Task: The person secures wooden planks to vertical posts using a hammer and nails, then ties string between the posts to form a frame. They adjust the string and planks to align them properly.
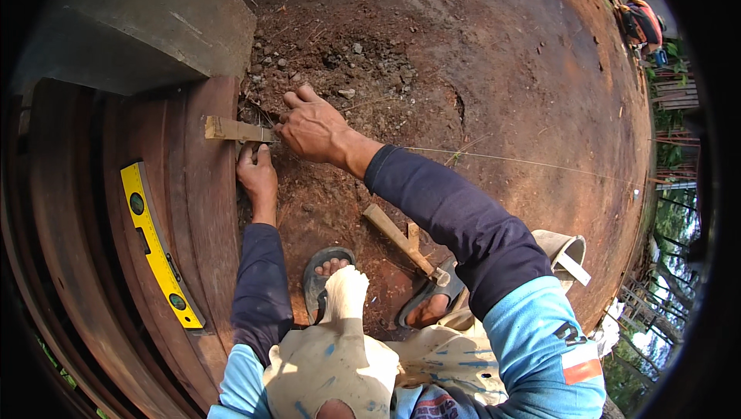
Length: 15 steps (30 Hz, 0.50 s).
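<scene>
A short light wooden stake (pixel 224 128) juts out at the edge of the dark wooden planks, with string wound near its right end. My left hand (pixel 259 178) has thumb and finger closed at the stake's near side. Just right of the stake, my right hand (pixel 318 129) is closed in a pinch; whatever lies between its fingertips is too small to make out. A thin taut string (pixel 525 162) emerges from behind my right forearm and stretches right across the dirt.
A yellow spirit level (pixel 158 245) lies on the wooden planks (pixel 212 210) at left. Beyond them stands a grey concrete block (pixel 177 17). A hammer (pixel 405 241) rests on the ground between my sandalled feet, and a bucket (pixel 549 243) sits right of my right arm. Loose stones (pixel 347 93) dot the soil.
</scene>
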Each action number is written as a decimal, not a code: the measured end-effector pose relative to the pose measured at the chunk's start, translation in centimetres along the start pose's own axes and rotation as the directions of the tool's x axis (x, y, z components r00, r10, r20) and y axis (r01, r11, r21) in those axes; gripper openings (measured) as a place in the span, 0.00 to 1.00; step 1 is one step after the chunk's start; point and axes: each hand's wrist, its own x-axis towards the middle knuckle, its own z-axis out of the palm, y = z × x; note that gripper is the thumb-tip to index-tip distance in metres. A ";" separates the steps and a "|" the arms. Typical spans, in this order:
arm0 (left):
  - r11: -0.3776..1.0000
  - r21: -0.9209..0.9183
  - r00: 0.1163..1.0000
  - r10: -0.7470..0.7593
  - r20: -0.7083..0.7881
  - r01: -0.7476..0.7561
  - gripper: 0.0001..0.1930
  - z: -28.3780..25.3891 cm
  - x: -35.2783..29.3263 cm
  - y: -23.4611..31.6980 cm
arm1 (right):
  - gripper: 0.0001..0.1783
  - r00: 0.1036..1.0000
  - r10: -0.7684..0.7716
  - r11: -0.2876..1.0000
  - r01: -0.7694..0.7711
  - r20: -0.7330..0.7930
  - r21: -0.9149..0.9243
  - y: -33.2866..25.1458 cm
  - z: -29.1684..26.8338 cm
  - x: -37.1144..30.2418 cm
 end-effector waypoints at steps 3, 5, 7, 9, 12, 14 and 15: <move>0.999 -0.033 0.999 0.021 -0.037 -0.022 0.15 0.4 -0.2 -0.1 | 0.12 0.995 0.095 0.975 -0.096 0.015 0.200 -1.5 0.2 -1.4; 0.998 -0.022 0.994 0.061 -0.087 -0.063 0.15 0.6 -0.7 0.1 | 0.11 0.979 0.167 0.943 -0.124 -0.118 0.307 -2.8 0.8 -2.6; 0.997 -0.070 0.997 0.032 -0.072 -0.037 0.15 0.3 -1.4 0.4 | 0.11 0.970 0.213 0.905 -0.150 -0.120 0.397 -4.3 1.7 -2.7; 0.973 -0.226 0.998 -0.053 -0.041 0.042 0.14 -0.2 -2.1 0.8 | 0.11 0.964 0.244 0.868 -0.168 -0.108 0.467 -6.5 2.7 -2.4; 0.722 -0.627 0.949 -0.298 0.101 0.293 0.13 -1.0 -3.0 1.1 | 0.11 0.924 0.357 0.810 -0.233 -0.137 0.539 -9.2 4.0 -1.8; 0.640 -0.649 0.909 -0.339 0.243 0.412 0.14 -1.6 -3.1 1.1 | 0.11 0.916 0.379 0.791 -0.245 -0.135 0.561 -10.2 4.5 -1.4; 0.585 -0.660 0.880 -0.361 0.308 0.471 0.14 -1.8 -2.9 1.0 | 0.11 0.922 0.364 0.793 -0.231 -0.134 0.564 -10.4 4.6 -1.2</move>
